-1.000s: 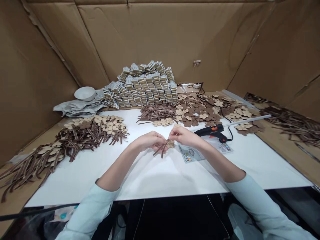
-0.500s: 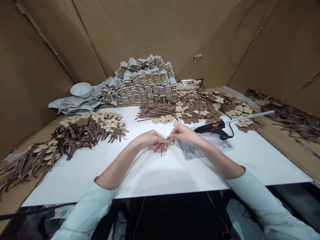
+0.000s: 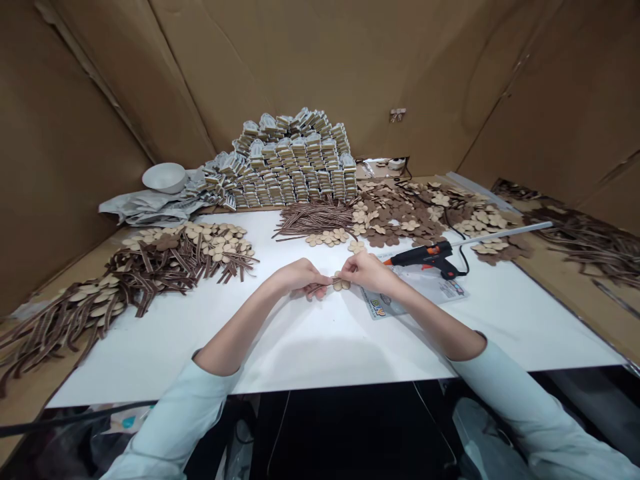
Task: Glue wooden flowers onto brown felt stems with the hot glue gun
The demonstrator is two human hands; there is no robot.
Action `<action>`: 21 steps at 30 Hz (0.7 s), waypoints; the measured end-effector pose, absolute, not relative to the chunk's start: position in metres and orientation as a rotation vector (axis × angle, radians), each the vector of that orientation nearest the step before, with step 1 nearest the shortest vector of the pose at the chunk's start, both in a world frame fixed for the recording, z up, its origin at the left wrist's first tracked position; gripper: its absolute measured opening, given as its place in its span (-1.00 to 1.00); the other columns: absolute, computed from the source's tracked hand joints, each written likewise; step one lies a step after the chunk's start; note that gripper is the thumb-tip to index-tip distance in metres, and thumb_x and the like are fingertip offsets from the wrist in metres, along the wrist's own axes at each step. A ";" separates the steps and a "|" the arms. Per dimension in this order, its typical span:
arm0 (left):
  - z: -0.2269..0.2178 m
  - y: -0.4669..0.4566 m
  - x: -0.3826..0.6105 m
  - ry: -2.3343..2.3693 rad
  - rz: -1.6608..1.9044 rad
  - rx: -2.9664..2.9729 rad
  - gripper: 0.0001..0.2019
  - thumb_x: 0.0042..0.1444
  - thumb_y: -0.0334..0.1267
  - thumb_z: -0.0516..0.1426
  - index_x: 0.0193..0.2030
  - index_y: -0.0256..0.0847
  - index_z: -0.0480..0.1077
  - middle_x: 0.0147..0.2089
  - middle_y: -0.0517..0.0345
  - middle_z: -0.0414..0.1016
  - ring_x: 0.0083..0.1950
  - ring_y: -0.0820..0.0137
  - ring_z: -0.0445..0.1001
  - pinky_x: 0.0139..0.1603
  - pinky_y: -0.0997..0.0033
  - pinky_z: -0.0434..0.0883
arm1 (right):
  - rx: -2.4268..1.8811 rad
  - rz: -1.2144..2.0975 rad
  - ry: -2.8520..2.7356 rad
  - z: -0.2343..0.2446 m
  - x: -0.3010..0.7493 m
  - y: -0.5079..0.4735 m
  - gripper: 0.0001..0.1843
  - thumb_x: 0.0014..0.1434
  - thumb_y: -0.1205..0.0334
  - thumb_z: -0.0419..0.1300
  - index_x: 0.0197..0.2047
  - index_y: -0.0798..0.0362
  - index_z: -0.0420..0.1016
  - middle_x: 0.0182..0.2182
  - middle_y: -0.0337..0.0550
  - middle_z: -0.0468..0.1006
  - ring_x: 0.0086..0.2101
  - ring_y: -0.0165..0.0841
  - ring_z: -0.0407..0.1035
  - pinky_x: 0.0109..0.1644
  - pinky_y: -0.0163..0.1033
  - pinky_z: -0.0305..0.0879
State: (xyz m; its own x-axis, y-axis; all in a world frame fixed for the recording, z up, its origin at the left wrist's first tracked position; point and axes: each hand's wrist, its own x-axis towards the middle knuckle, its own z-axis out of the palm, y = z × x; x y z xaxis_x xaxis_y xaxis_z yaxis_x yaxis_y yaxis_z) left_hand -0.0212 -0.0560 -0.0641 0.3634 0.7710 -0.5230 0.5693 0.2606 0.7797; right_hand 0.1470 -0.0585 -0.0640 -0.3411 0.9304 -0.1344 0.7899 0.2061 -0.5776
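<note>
At the middle of the white board, both hands meet over a small tan flower cutout. Brown striped strips run from the flower to the left, and my left hand is closed on them. My right hand pinches at the flower's upper right edge, its fingertips partly covering it. Just right of that hand lies a black and orange glue gun, with a long pale glue stick in its back end. Under the gun is a printed plastic packet.
Brown strips and tan flowers are heaped on the left. At the back are stacked card pieces, a strip bundle and a pile of flowers. A white bowl sits back left. Cardboard walls enclose the board.
The strips, which hung fanned toward the front, now lie gathered in my left fingers and point left. More of the flower shows between my hands. The view has shifted slightly.
</note>
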 end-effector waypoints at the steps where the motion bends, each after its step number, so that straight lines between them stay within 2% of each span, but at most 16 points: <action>1: -0.065 -0.056 -0.021 1.321 0.212 1.413 -0.69 -0.19 -0.10 0.22 -0.69 -0.34 0.42 -0.66 0.12 0.41 -0.68 0.59 0.19 -0.64 0.52 0.05 | -1.634 0.819 -2.242 -0.064 0.147 -0.059 -0.84 -0.03 0.31 0.12 -0.48 0.15 0.53 -0.51 -0.13 0.56 -0.46 -0.42 0.35 -0.40 -0.39 0.16; 6: -0.066 -0.054 -0.021 1.341 0.216 1.443 -0.71 -0.20 -0.09 0.22 -0.63 -0.34 0.45 -0.66 0.15 0.42 -0.71 0.62 0.11 -0.65 0.52 0.04 | -1.560 0.763 -2.247 -0.067 0.148 -0.060 -0.84 -0.07 0.30 0.13 -0.53 0.13 0.53 -0.57 -0.14 0.55 -0.49 -0.42 0.35 -0.42 -0.37 0.16; 9: -0.066 -0.055 -0.021 1.333 0.212 1.478 -0.70 -0.20 -0.10 0.22 -0.66 -0.34 0.43 -0.68 0.15 0.41 -0.72 0.62 0.10 -0.67 0.53 0.02 | -1.555 0.768 -2.245 -0.068 0.148 -0.059 -0.84 -0.07 0.30 0.13 -0.54 0.13 0.52 -0.58 -0.15 0.54 -0.51 -0.42 0.34 -0.45 -0.37 0.15; 21: -0.069 -0.055 -0.020 1.343 0.143 1.449 -0.66 -0.24 -0.03 0.23 -0.63 -0.34 0.37 -0.67 0.15 0.43 -0.74 0.62 0.13 -0.69 0.53 0.02 | -1.609 0.717 -2.259 -0.071 0.147 -0.059 -0.85 -0.06 0.29 0.13 -0.59 0.09 0.47 -0.58 -0.21 0.53 -0.50 -0.44 0.34 -0.44 -0.38 0.13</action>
State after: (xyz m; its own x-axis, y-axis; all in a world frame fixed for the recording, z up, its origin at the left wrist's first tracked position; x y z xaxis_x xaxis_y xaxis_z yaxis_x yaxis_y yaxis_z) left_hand -0.0201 -0.0552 -0.0686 0.3496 0.7598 -0.5481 0.6276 0.2445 0.7392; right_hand 0.1472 -0.0594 -0.0706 -0.3431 0.9374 -0.0604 0.8007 0.2583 -0.5406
